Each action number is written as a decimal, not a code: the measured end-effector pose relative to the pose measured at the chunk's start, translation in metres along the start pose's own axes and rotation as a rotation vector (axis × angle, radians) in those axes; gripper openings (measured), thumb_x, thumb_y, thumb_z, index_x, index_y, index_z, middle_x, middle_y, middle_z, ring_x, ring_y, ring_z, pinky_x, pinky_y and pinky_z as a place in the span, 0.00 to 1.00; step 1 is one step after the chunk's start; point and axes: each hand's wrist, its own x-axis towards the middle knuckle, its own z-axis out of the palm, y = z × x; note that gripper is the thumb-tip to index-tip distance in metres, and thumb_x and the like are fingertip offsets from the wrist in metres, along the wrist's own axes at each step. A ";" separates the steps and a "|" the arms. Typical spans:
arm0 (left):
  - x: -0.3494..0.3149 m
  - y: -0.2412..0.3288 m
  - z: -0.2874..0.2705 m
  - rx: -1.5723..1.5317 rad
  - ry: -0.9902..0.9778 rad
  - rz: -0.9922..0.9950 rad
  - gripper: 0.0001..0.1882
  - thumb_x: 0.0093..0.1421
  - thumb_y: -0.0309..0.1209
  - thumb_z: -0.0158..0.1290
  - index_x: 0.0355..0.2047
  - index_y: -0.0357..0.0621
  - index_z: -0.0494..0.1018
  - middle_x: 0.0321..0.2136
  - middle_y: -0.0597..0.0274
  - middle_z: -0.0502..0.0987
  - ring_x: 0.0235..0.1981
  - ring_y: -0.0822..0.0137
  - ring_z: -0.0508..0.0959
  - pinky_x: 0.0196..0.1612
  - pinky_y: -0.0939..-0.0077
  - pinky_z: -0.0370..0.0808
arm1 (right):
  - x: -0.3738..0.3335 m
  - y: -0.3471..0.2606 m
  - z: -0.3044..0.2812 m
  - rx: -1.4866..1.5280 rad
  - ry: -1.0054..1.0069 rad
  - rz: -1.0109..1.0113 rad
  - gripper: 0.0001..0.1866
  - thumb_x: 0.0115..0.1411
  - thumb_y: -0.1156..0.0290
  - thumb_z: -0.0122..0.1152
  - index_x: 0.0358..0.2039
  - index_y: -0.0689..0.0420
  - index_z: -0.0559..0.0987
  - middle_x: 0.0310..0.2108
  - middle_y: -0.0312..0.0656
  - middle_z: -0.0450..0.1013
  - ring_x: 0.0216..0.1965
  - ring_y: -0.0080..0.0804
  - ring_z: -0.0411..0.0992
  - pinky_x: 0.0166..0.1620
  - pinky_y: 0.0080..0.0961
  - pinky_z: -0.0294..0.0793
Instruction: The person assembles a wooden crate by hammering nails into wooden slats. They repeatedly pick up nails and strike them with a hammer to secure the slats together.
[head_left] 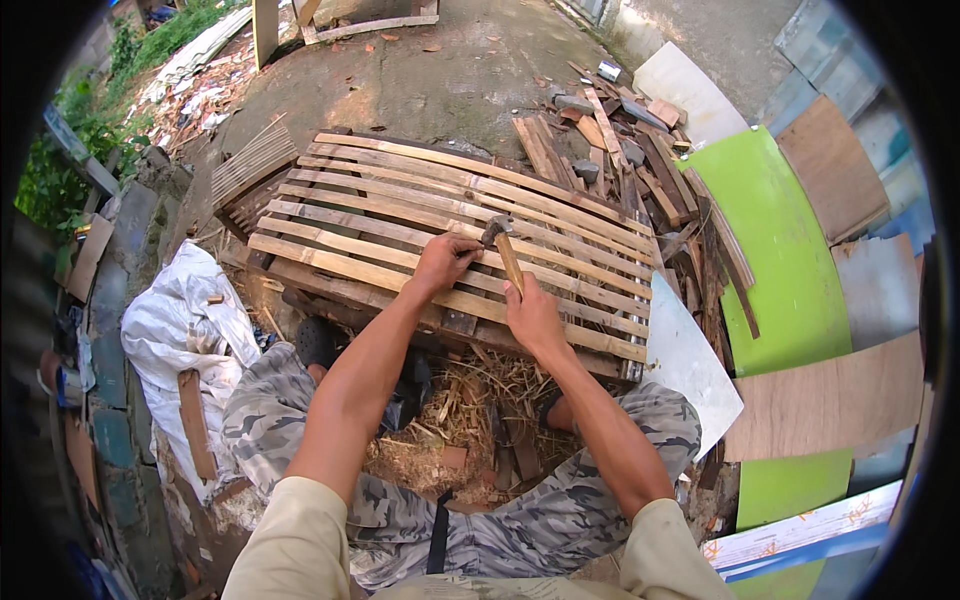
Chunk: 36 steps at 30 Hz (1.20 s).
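In front of me lies a rack of long, pale bamboo slats (340,265), set side by side with gaps over darker wood beneath. Near the middle of it, my left hand (447,262) rests with its fingers pinched together on a slat; whatever they hold is too small to make out. My right hand (535,318) grips the wooden handle of a hammer (510,262). The dark metal head of the hammer is up over the slats, just right of my left fingertips.
A smaller slatted piece (255,165) adjoins the rack's left end. Scrap wood (665,170) and stones are heaped at the right, beside a green panel (790,260). A white sack (185,310) lies at the left. Wood shavings (460,400) cover the ground between my legs.
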 end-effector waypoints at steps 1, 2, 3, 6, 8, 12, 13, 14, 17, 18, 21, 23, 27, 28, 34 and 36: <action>0.000 0.004 -0.001 -0.024 -0.024 -0.041 0.12 0.59 0.32 0.65 0.41 0.41 0.84 0.39 0.52 0.84 0.41 0.54 0.84 0.47 0.67 0.79 | 0.001 0.003 0.000 0.012 0.022 0.001 0.16 0.72 0.60 0.51 0.42 0.63 0.71 0.22 0.63 0.74 0.29 0.68 0.75 0.34 0.58 0.70; 0.000 0.008 -0.003 -0.038 -0.063 -0.085 0.11 0.59 0.32 0.64 0.40 0.42 0.84 0.39 0.52 0.85 0.43 0.52 0.83 0.48 0.66 0.79 | 0.000 0.006 -0.001 0.024 0.043 0.001 0.16 0.72 0.59 0.52 0.43 0.62 0.72 0.22 0.60 0.74 0.29 0.66 0.74 0.33 0.55 0.69; 0.002 0.010 -0.007 -0.008 -0.077 -0.060 0.12 0.59 0.33 0.63 0.42 0.42 0.84 0.41 0.52 0.84 0.45 0.52 0.83 0.50 0.65 0.78 | 0.001 0.009 -0.002 0.035 0.064 0.001 0.16 0.72 0.59 0.52 0.44 0.62 0.72 0.22 0.58 0.74 0.28 0.65 0.74 0.32 0.53 0.68; -0.009 -0.001 -0.031 0.204 -0.078 0.060 0.16 0.62 0.38 0.61 0.47 0.43 0.82 0.49 0.52 0.82 0.51 0.53 0.80 0.57 0.62 0.75 | 0.000 -0.004 -0.004 0.070 0.049 0.026 0.16 0.72 0.59 0.51 0.44 0.61 0.73 0.21 0.58 0.73 0.27 0.64 0.74 0.32 0.52 0.69; -0.017 -0.008 -0.039 0.472 -0.044 0.253 0.20 0.64 0.42 0.58 0.52 0.44 0.80 0.55 0.51 0.79 0.57 0.53 0.77 0.63 0.59 0.70 | -0.002 0.000 -0.002 0.043 0.063 0.009 0.16 0.72 0.59 0.51 0.44 0.61 0.73 0.21 0.58 0.73 0.27 0.64 0.74 0.32 0.52 0.69; -0.037 -0.008 -0.041 0.590 -0.097 0.233 0.29 0.66 0.51 0.52 0.61 0.48 0.73 0.65 0.54 0.69 0.67 0.55 0.67 0.71 0.57 0.59 | 0.000 0.015 0.004 -0.023 0.086 -0.040 0.16 0.72 0.59 0.52 0.44 0.61 0.73 0.21 0.58 0.73 0.27 0.62 0.75 0.30 0.51 0.69; -0.038 -0.009 -0.038 0.604 -0.092 0.255 0.30 0.66 0.52 0.51 0.62 0.48 0.72 0.66 0.54 0.68 0.68 0.55 0.65 0.71 0.57 0.58 | 0.002 0.016 0.002 -0.024 0.081 -0.033 0.16 0.72 0.59 0.52 0.44 0.61 0.73 0.21 0.59 0.73 0.26 0.62 0.75 0.30 0.51 0.69; -0.042 -0.011 -0.038 0.622 -0.090 0.264 0.32 0.66 0.54 0.50 0.63 0.48 0.71 0.67 0.54 0.66 0.69 0.55 0.64 0.72 0.57 0.57 | 0.003 0.005 -0.001 -0.009 0.094 -0.061 0.15 0.72 0.60 0.52 0.44 0.61 0.73 0.21 0.59 0.73 0.26 0.61 0.75 0.29 0.50 0.69; -0.047 -0.014 -0.038 0.622 -0.083 0.210 0.32 0.66 0.54 0.49 0.64 0.48 0.69 0.68 0.55 0.65 0.69 0.55 0.63 0.73 0.56 0.56 | 0.009 -0.036 -0.030 0.059 0.137 -0.145 0.15 0.72 0.61 0.52 0.44 0.62 0.72 0.22 0.60 0.74 0.27 0.64 0.75 0.29 0.52 0.69; -0.050 -0.015 -0.041 0.614 -0.069 0.199 0.32 0.66 0.53 0.49 0.64 0.48 0.70 0.67 0.55 0.66 0.69 0.54 0.63 0.73 0.56 0.56 | 0.009 -0.056 -0.039 0.112 0.148 -0.179 0.15 0.72 0.61 0.51 0.45 0.62 0.71 0.22 0.61 0.74 0.27 0.67 0.74 0.30 0.55 0.70; -0.051 -0.013 -0.041 0.586 -0.038 0.196 0.30 0.65 0.49 0.50 0.62 0.48 0.71 0.66 0.55 0.68 0.69 0.54 0.64 0.72 0.56 0.56 | 0.006 -0.063 -0.033 0.175 0.198 -0.142 0.15 0.72 0.61 0.51 0.45 0.61 0.71 0.22 0.60 0.74 0.27 0.64 0.75 0.29 0.52 0.70; -0.048 -0.009 -0.035 0.568 -0.020 0.209 0.29 0.64 0.47 0.51 0.62 0.48 0.71 0.66 0.55 0.68 0.69 0.55 0.64 0.72 0.55 0.57 | 0.003 -0.036 -0.015 0.063 0.143 -0.071 0.15 0.73 0.60 0.50 0.44 0.61 0.71 0.22 0.59 0.74 0.27 0.62 0.75 0.29 0.51 0.69; -0.043 -0.007 -0.027 0.535 0.008 0.238 0.28 0.63 0.44 0.53 0.62 0.48 0.72 0.65 0.55 0.69 0.68 0.53 0.65 0.72 0.54 0.57 | 0.003 0.011 0.010 -0.095 0.028 0.054 0.17 0.73 0.57 0.49 0.43 0.62 0.70 0.24 0.60 0.75 0.29 0.64 0.75 0.32 0.56 0.69; -0.046 -0.010 -0.032 0.544 0.018 0.233 0.28 0.63 0.44 0.53 0.62 0.48 0.72 0.65 0.55 0.69 0.68 0.53 0.65 0.72 0.54 0.57 | 0.005 -0.002 0.005 -0.083 0.011 0.060 0.17 0.73 0.57 0.49 0.43 0.62 0.71 0.24 0.59 0.75 0.28 0.64 0.75 0.32 0.55 0.69; -0.052 -0.013 -0.038 0.556 -0.013 0.178 0.29 0.63 0.46 0.50 0.63 0.48 0.70 0.66 0.56 0.68 0.69 0.56 0.63 0.73 0.57 0.55 | 0.001 -0.067 -0.033 0.152 0.193 -0.100 0.16 0.73 0.60 0.49 0.44 0.62 0.70 0.23 0.63 0.74 0.28 0.66 0.76 0.29 0.55 0.70; -0.051 -0.014 -0.037 0.560 -0.016 0.172 0.29 0.63 0.46 0.50 0.63 0.48 0.70 0.66 0.56 0.67 0.69 0.57 0.63 0.73 0.57 0.55 | -0.002 -0.065 -0.024 0.158 0.237 -0.106 0.16 0.73 0.59 0.49 0.44 0.62 0.70 0.23 0.62 0.74 0.28 0.65 0.76 0.29 0.53 0.70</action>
